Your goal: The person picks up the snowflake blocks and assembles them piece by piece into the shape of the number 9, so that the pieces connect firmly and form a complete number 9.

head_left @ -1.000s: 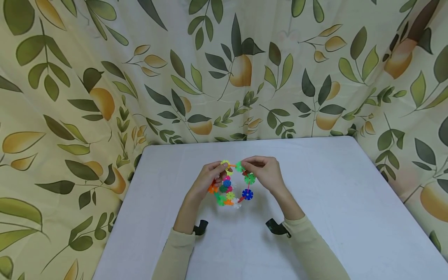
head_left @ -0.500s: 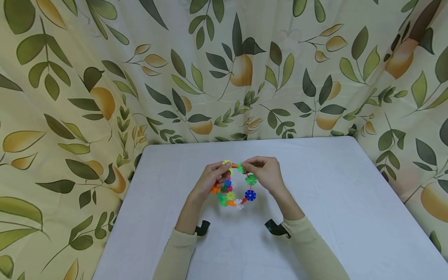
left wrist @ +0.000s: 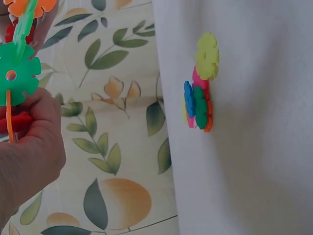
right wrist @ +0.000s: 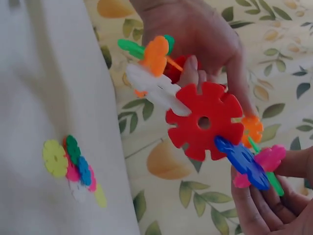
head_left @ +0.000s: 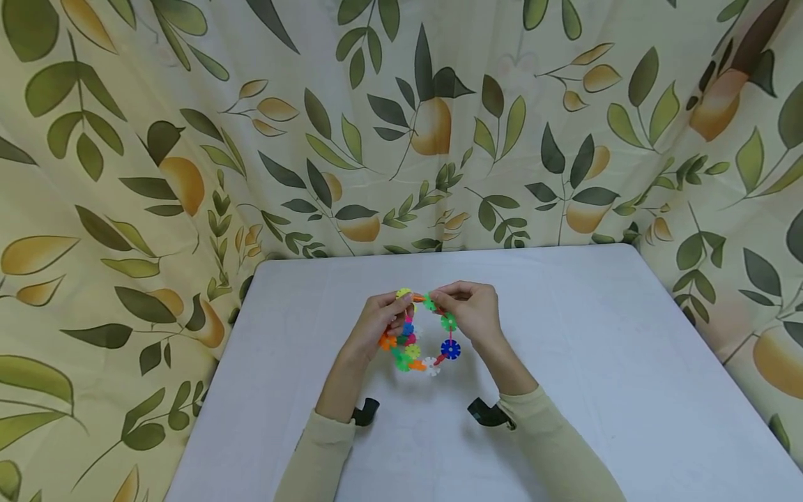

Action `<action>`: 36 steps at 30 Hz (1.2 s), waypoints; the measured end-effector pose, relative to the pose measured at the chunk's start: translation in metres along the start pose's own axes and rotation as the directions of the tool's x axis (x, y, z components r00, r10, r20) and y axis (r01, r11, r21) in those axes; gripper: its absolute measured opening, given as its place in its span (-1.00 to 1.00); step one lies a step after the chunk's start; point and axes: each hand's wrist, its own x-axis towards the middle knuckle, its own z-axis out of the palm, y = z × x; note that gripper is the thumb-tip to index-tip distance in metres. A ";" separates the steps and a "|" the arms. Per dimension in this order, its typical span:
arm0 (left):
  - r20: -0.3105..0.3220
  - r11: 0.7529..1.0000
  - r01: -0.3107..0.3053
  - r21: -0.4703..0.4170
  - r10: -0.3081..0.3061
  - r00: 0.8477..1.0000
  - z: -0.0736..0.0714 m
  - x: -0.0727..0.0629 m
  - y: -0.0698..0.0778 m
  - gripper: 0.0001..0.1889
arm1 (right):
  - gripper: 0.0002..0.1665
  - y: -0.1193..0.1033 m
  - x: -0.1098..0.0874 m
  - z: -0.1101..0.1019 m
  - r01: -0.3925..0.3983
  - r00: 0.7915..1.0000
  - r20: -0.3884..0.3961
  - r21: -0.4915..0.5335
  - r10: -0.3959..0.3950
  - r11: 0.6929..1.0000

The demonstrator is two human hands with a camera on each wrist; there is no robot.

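A chain of colourful notched plastic snowflake discs hangs in a loop between both hands above the table, with a blue disc (head_left: 450,348) and a white disc (head_left: 431,366) low on it. My left hand (head_left: 370,324) pinches the chain at its upper left, by the yellow and orange discs. Opposite, my right hand (head_left: 472,314) pinches a green disc (head_left: 429,302), close to the left fingertips. In the right wrist view a large red disc (right wrist: 215,100) faces the camera, linked to a blue one (right wrist: 243,163); the right fingers sit around a pink disc (right wrist: 270,157).
Behind the loop, a small pile of loose discs lies on the white table (head_left: 564,335), including a yellow disc (left wrist: 208,56) and a dark green disc (left wrist: 200,107). A leaf-patterned curtain (head_left: 401,139) surrounds the table's back and sides. Black wrist mounts (head_left: 489,413) stick out inward.
Both hands have drawn slightly closer together, the left shifting a little right and the right a little left. The lower loop has swung slightly right; both hands keep their grip.
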 end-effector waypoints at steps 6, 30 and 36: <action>0.013 1.000 -0.011 -0.019 0.011 1.000 -0.001 0.001 0.000 -0.62 | -0.82 -0.001 -0.002 0.009 0.027 0.999 -0.047 0.042 -0.025 0.999; 0.249 0.973 0.177 -0.151 -0.136 0.959 -0.026 -0.004 0.016 -0.68 | -0.68 -0.008 0.015 -0.019 0.042 0.999 -0.032 0.039 -0.040 0.998; 0.429 0.961 0.192 -0.198 -0.092 0.899 -0.029 -0.006 0.014 -0.34 | -0.62 -0.010 0.017 -0.026 0.052 0.997 -0.060 0.053 -0.049 0.997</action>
